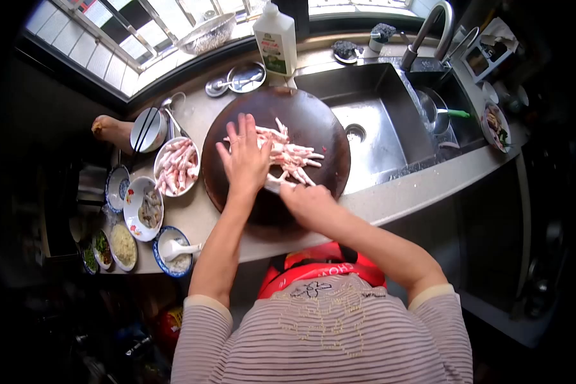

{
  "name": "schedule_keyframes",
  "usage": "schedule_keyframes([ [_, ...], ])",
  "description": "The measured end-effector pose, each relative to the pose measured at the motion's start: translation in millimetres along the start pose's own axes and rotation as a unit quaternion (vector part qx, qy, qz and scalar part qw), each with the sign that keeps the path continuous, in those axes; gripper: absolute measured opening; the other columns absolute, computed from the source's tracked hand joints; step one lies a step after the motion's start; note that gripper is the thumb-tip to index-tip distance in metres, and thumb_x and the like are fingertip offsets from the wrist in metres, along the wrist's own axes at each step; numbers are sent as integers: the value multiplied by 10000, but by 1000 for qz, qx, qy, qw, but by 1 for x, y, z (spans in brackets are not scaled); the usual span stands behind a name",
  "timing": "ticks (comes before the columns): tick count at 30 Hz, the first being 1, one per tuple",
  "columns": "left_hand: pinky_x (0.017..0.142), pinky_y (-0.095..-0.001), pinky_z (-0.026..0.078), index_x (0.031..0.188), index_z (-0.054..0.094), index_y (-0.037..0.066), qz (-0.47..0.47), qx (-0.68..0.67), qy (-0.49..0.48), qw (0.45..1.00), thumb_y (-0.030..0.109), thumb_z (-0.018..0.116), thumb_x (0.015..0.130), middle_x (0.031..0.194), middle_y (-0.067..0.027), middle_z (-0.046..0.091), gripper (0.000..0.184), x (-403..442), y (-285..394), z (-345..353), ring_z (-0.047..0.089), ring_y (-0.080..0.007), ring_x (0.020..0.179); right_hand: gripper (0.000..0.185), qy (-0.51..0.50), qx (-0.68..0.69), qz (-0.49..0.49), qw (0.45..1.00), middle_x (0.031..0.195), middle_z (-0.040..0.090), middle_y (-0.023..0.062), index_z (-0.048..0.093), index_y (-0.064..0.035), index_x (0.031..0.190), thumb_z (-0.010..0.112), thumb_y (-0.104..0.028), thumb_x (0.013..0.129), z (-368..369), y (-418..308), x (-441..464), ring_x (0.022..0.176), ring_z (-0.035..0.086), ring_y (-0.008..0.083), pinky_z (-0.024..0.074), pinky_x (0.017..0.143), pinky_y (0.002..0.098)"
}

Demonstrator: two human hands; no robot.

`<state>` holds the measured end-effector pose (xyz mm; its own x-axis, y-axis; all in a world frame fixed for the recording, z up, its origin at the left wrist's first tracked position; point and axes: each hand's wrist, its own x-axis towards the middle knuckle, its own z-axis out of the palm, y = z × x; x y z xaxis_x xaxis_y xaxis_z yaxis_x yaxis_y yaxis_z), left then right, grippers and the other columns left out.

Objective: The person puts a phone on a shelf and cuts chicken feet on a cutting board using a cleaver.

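On the round dark cutting board (326, 121) lies a loose pile of pale pink chicken feet (296, 155). My left hand (245, 153), fingers spread, is over the left side of the pile, palm down; whether it touches the feet is hard to tell. My right hand (306, 203) is closed at the near edge of the pile. Something pale and flat shows between the two hands, partly hidden, and I cannot make out what my right hand grips. Left of the board, a white bowl (177, 168) holds more chicken feet.
Left of the board stand a shrimp bowl (134, 208), a minced garlic dish (123, 247), a blue-rimmed bowl (159, 256) with a white spoon, and chopsticks across a bowl (148, 131). A white bottle (276, 45) stands behind; the metal sink (377, 128) is at right.
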<state>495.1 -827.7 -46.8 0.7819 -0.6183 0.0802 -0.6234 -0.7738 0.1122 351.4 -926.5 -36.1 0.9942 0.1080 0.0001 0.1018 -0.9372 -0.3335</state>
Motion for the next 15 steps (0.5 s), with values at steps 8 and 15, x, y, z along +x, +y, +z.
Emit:
schedule_keyframes([
  [8,1093,-569,126,1464,212,112,31,-155,159,975,377,480,919,1523,-128,189,662,14,8,-9,100,-341,1416,197,-29,100,28,994,741,632,222,416,3,960,500,-36,786,-6,16,-2,693,638,394,493,596,493],
  [15,1082,-576,159,1426,297,90,-3,-209,258,943,358,488,922,1451,-190,319,602,26,10,-50,154,-413,1385,192,-30,99,24,994,758,622,240,409,3,957,494,-39,790,-7,17,-1,709,623,422,479,613,510],
])
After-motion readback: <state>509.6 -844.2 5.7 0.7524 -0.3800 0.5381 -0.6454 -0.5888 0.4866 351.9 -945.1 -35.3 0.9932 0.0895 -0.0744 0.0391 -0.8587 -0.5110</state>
